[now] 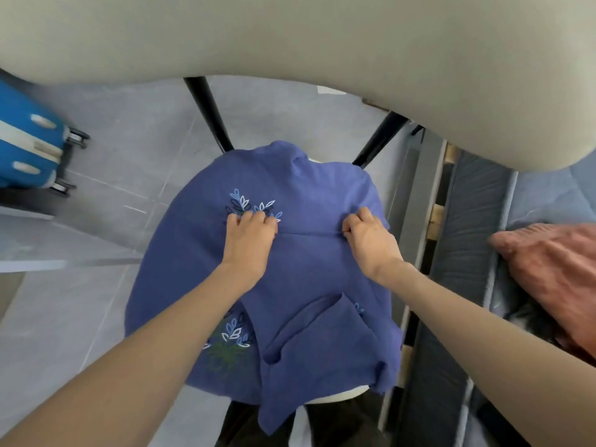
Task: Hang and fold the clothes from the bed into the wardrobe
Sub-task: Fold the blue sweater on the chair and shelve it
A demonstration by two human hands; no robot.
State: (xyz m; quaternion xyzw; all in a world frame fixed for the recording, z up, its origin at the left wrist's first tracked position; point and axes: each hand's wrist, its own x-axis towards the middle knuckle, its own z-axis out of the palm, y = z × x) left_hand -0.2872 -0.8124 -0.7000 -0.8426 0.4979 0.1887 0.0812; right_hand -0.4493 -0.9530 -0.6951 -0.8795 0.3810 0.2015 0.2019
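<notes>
Blue garment [309, 285] with leaf print: spread over a small white-seated stool [348, 394], directly under both hands, with edges hanging down all around. Left hand [251, 232] with curled fingers, gripping the cloth at a fold line. Right hand [371, 235] level with it and a little apart, pinching the same fold. Looks thin, soft and light, probably limp when lifted and quick to slide off the round seat. Best taken along the fold edge between the hands, both hands kept wide. Further right of the right hand, a bed [467, 253] carrying a pink cloth [548, 269]. Far left of the left hand, a blue suitcase [29, 150].
</notes>
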